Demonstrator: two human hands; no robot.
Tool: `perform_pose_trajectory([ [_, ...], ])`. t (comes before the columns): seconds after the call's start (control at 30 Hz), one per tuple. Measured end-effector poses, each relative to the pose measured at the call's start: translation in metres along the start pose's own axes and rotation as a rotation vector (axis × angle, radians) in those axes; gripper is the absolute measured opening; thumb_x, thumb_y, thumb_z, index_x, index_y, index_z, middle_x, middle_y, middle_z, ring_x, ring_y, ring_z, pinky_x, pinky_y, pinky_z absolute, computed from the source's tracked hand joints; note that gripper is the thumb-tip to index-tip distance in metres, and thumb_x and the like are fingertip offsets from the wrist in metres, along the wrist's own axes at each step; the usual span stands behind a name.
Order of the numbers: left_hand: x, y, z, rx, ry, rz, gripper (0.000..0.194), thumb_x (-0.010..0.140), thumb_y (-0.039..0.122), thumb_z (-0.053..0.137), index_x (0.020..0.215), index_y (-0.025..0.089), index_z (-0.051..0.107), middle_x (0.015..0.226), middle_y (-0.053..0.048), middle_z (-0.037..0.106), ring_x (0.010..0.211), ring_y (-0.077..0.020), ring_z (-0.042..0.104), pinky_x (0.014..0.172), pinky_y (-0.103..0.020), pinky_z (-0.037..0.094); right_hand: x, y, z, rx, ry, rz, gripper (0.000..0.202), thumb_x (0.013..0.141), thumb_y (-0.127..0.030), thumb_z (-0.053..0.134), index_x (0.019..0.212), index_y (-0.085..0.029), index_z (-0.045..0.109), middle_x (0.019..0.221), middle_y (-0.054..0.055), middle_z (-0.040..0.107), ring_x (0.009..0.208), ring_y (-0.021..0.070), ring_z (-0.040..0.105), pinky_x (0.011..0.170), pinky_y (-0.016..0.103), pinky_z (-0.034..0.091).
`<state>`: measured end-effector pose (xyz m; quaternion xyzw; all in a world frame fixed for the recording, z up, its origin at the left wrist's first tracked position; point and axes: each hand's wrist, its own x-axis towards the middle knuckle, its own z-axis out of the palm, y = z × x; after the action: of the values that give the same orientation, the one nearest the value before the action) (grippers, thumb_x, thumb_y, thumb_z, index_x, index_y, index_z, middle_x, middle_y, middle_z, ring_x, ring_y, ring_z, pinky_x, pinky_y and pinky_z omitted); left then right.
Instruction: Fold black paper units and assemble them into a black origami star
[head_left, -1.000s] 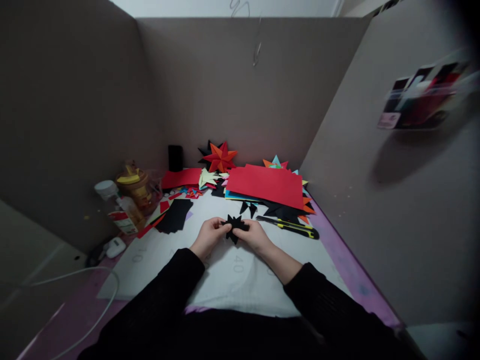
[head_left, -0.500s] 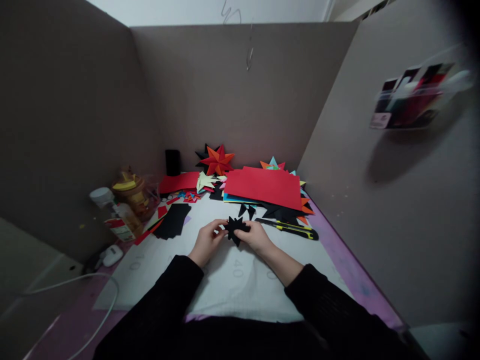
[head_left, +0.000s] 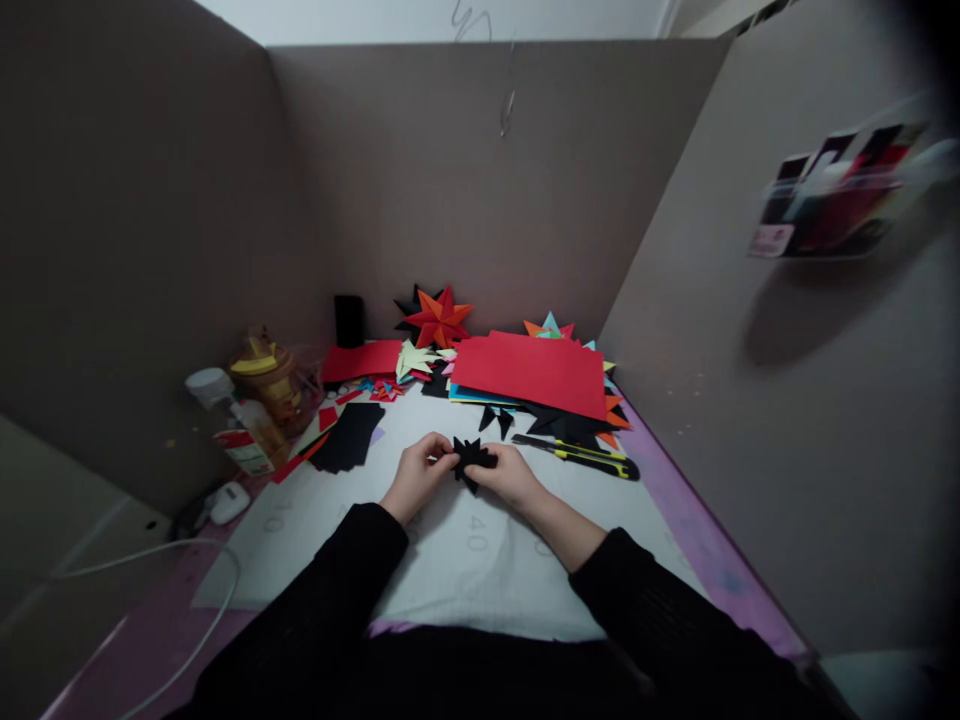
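Note:
Between my two hands is a small black folded-paper star, its points sticking out upward and downward. My left hand pinches its left side with thumb and fingers. From the right, my right hand grips it, the thumb lying over the front and the fingers mostly hidden behind. Just beyond lie small black folded paper pieces. A black and yellow utility knife rests on the white cloth to the right of my right hand.
Red paper sheets are stacked at the back right. Black paper strips lie on the left. A red-orange paper star leans on the back panel. Bottles, an earbud case and a white cable are at the left edge.
The view has shifted slightly. My left fingers have closed in on the black star's left side; the right hand keeps its hold.

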<state>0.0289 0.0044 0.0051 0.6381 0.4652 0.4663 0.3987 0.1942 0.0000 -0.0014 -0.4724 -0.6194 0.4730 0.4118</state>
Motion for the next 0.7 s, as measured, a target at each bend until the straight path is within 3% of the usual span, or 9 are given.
perform_pose_trajectory([
  [0.27,-0.001,0.006,-0.001,-0.054,-0.025,-0.006,0.014,0.073,0.029,0.058,0.075,0.016,0.058,0.073,-0.002,0.060,0.070,-0.0140,0.056,0.064,-0.024,0.043,0.003,0.008,-0.002,-0.049,0.101,0.028,0.012,0.063,-0.023,0.060,0.068,-0.013,0.064,0.054,0.002,0.061,0.046,0.0123,0.052,0.042,0.021,0.036],
  [0.43,-0.001,0.003,0.000,-0.050,-0.029,-0.004,0.013,0.074,0.028,0.059,0.070,0.016,0.058,0.078,-0.006,0.064,0.089,-0.0200,0.060,0.072,-0.027,0.046,0.003,0.006,-0.003,-0.091,0.134,-0.009,0.013,0.062,-0.023,0.060,0.069,-0.012,0.065,0.058,0.002,0.062,0.051,0.0121,0.051,0.047,0.021,0.037],
  [0.57,-0.001,-0.003,-0.002,0.050,-0.035,0.120,0.012,0.074,0.026,0.060,0.082,0.017,0.062,0.091,-0.008,0.065,0.085,-0.0183,0.061,0.069,-0.026,0.048,0.002,0.001,-0.004,-0.087,0.128,-0.002,0.014,0.062,-0.022,0.059,0.069,-0.012,0.065,0.057,0.001,0.061,0.050,0.0116,0.050,0.047,0.021,0.036],
  [0.7,0.000,-0.005,-0.009,0.287,-0.089,0.357,0.013,0.079,0.020,0.055,0.087,0.019,0.065,0.102,-0.008,0.062,0.085,-0.0166,0.059,0.072,-0.027,0.047,0.001,-0.001,-0.003,-0.097,0.113,0.007,0.015,0.061,-0.021,0.059,0.070,-0.011,0.065,0.056,0.001,0.060,0.050,0.0109,0.049,0.047,0.021,0.035],
])
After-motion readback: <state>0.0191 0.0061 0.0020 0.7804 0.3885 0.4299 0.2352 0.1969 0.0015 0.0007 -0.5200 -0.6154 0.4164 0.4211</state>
